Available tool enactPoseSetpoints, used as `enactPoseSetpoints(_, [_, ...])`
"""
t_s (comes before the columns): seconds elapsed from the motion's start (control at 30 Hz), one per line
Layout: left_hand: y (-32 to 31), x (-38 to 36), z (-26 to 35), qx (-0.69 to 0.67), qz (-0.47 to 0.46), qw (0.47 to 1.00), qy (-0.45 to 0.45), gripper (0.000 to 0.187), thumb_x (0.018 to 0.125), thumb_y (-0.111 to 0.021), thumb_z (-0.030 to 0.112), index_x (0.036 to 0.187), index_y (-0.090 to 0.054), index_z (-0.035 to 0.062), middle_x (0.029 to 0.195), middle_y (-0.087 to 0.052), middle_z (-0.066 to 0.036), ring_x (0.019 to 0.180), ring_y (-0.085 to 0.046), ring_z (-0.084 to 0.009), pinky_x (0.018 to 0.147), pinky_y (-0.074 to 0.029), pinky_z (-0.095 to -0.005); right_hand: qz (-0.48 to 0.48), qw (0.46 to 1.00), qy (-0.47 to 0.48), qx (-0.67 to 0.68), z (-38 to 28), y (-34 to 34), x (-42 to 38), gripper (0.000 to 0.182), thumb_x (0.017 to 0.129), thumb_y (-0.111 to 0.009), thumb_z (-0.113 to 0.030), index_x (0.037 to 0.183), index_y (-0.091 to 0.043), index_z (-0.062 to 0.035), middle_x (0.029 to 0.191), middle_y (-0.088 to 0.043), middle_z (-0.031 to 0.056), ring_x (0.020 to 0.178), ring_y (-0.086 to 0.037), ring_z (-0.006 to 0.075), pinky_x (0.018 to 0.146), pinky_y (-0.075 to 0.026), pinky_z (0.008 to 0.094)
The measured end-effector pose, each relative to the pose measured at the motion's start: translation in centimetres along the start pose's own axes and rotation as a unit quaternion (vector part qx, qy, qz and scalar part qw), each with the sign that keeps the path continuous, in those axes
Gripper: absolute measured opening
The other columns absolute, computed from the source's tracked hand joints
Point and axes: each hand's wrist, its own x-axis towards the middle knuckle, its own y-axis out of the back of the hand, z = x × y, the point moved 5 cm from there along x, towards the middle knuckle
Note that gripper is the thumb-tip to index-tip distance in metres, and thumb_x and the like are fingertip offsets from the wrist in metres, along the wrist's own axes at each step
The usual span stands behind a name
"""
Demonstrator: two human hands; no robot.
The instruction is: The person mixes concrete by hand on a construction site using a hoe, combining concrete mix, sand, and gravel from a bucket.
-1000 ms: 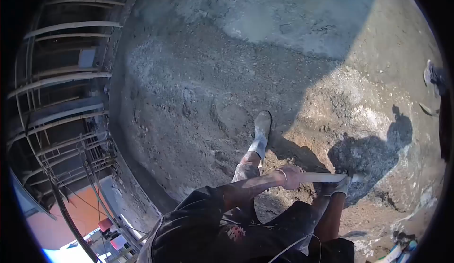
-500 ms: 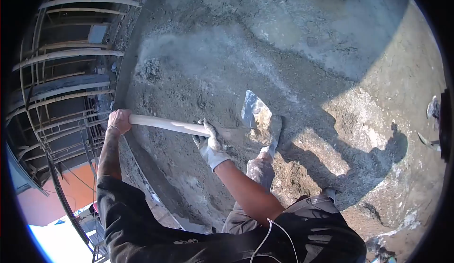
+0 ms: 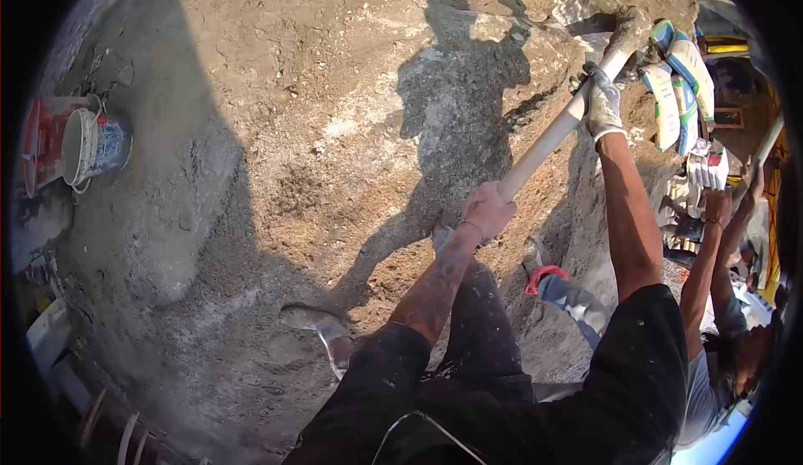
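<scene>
My bare left hand [image 3: 489, 210] is wrapped round the rear end of a shovel's pale wooden handle [image 3: 544, 151]. Farther along the shaft, my right hand [image 3: 604, 104], in a whitish dirty glove, grips it close to the head. The shovel slants up and to the right, its blade [image 3: 592, 15] at the top right, low over grey-brown sandy mortar [image 3: 335, 105]. Just right of my gloved hand lie several white, blue and green sacks [image 3: 687, 80].
Two buckets, one white [image 3: 99, 145] and one red [image 3: 35, 143], are at the left. At the right edge a co-worker [image 3: 711, 298] holds a pole [image 3: 768, 140]. A leg with a red band [image 3: 548, 279] stands right of my feet. My shadow falls across the mortar.
My view and body have swung to the right. The shovel blade has gone from near my feet to the top right, by the sacks. Both hands have kept hold of the handle.
</scene>
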Motion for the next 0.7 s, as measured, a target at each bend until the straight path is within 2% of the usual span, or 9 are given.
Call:
enactPoseSetpoints(0.2, [-2.1, 16.7, 6.5, -0.008, 0.084, 0.994, -0.067, 0.035, 0.063, -0.059, 0.025, 0.082, -0.055, -0.0036, 0.073, -0.058, -0.019, 0.069, -0.058, -0.0307, 0.064, -0.045, -0.0363, 0.035, 0.984, 0.127, -0.12, -5.3, -0.5, 16.0, 0.026, 0.08, -0.052, -0.022, 0.094, -0.056, -0.0009, 0.077, -0.059, 0.0121, 0.061, -0.057, 0.0169, 0.055, -0.046, 0.0261])
enactPoseSetpoints(0.3, [-0.8, 16.5, -4.5, 0.001, 0.036, 0.998, 0.06, 0.036, 0.065, -0.059, 0.025, 0.084, -0.055, -0.0045, 0.068, -0.058, -0.015, 0.061, -0.058, -0.0247, 0.057, -0.045, -0.0344, 0.003, 0.914, 0.096, -0.393, 9.8, -5.7, 17.1, 0.026, 0.081, -0.045, -0.025, 0.095, -0.057, -0.0063, 0.077, -0.059, 0.0147, 0.064, -0.057, 0.0269, 0.061, -0.045, 0.0318])
enactPoseSetpoints(0.33, [-1.8, 13.4, -10.1, -0.072, 0.024, 0.988, 0.134, 0.033, 0.067, -0.06, 0.023, 0.085, -0.055, -0.0047, 0.064, -0.056, -0.011, 0.054, -0.056, -0.0191, 0.051, -0.044, -0.0318, -0.09, 0.792, 0.132, -0.589, 16.3, -9.2, 13.7, 0.027, 0.08, -0.043, -0.024, 0.1, -0.056, -0.0098, 0.085, -0.057, 0.0177, 0.077, -0.057, 0.0308, 0.07, -0.044, 0.0331])
enactPoseSetpoints(0.37, [-3.7, 9.1, -16.4, -0.162, 0.027, 0.962, 0.216, 0.029, 0.069, -0.059, 0.021, 0.084, -0.055, -0.0044, 0.062, -0.055, -0.008, 0.053, -0.054, -0.0164, 0.049, -0.043, -0.0305, -0.188, 0.753, 0.082, -0.625, 26.7, -11.4, 9.6, 0.031, 0.079, -0.046, -0.024, 0.102, -0.055, -0.0063, 0.093, -0.056, 0.0191, 0.09, -0.054, 0.0272, 0.076, -0.042, 0.0331])
enactPoseSetpoints(0.43, [-1.5, 1.3, -22.8, -0.068, 0.022, 0.944, 0.321, 0.029, 0.069, -0.059, 0.021, 0.082, -0.055, -0.004, 0.061, -0.055, -0.008, 0.052, -0.054, -0.0156, 0.049, -0.043, -0.0299, -0.036, 0.884, -0.182, -0.429, 35.4, -12.6, -1.0, 0.033, 0.075, -0.055, -0.023, 0.094, -0.053, 0.0034, 0.084, -0.057, 0.0153, 0.086, -0.055, 0.024, 0.072, -0.044, 0.0332])
enactPoseSetpoints(0.5, [-0.2, -0.5, -22.2, -0.06, 0.041, 0.948, 0.309, 0.03, 0.069, -0.059, 0.023, 0.082, -0.055, -0.0043, 0.063, -0.056, -0.011, 0.056, -0.055, -0.0192, 0.052, -0.044, -0.0317, -0.094, 0.926, -0.284, -0.228, 38.1, -11.8, -2.4, 0.021, 0.075, -0.053, -0.014, 0.092, -0.054, -0.0005, 0.078, -0.055, 0.0091, 0.07, -0.055, 0.0198, 0.06, -0.046, 0.0321])
enactPoseSetpoints(0.57, [-1.3, -3.5, -19.8, 0.04, 0.088, 0.96, 0.264, 0.037, 0.069, -0.058, 0.029, 0.084, -0.054, -0.0048, 0.075, -0.057, -0.021, 0.073, -0.057, -0.0324, 0.066, -0.045, -0.0382, -0.196, 0.921, -0.114, -0.316, 37.0, -9.9, -3.1, 0.015, 0.076, -0.051, -0.008, 0.089, -0.057, -0.0043, 0.078, -0.055, 0.0053, 0.061, -0.052, 0.0152, 0.052, -0.045, 0.0307])
enactPoseSetpoints(0.63, [-0.7, -5.7, -19.4, 0.034, 0.07, 0.96, 0.267, 0.041, 0.069, -0.056, 0.032, 0.088, -0.054, -0.0041, 0.084, -0.055, -0.024, 0.084, -0.053, -0.0376, 0.074, -0.042, -0.0406, -0.21, 0.931, -0.146, -0.262, 39.3, -9.9, -2.9, 0.014, 0.077, -0.049, -0.009, 0.088, -0.058, -0.0075, 0.077, -0.055, 0.0048, 0.061, -0.051, 0.0153, 0.052, -0.045, 0.0296])
enactPoseSetpoints(0.7, [0.6, -8.9, -20.3, 0.029, 0.053, 0.963, 0.264, 0.04, 0.07, -0.055, 0.031, 0.089, -0.053, -0.0036, 0.085, -0.056, -0.023, 0.085, -0.053, -0.0367, 0.075, -0.042, -0.0401, -0.21, 0.911, 0.003, -0.355, 39.7, -9.1, -5.5, 0.017, 0.078, -0.048, -0.009, 0.092, -0.057, -0.0082, 0.074, -0.054, 0.0038, 0.062, -0.052, 0.0156, 0.053, -0.044, 0.0291])
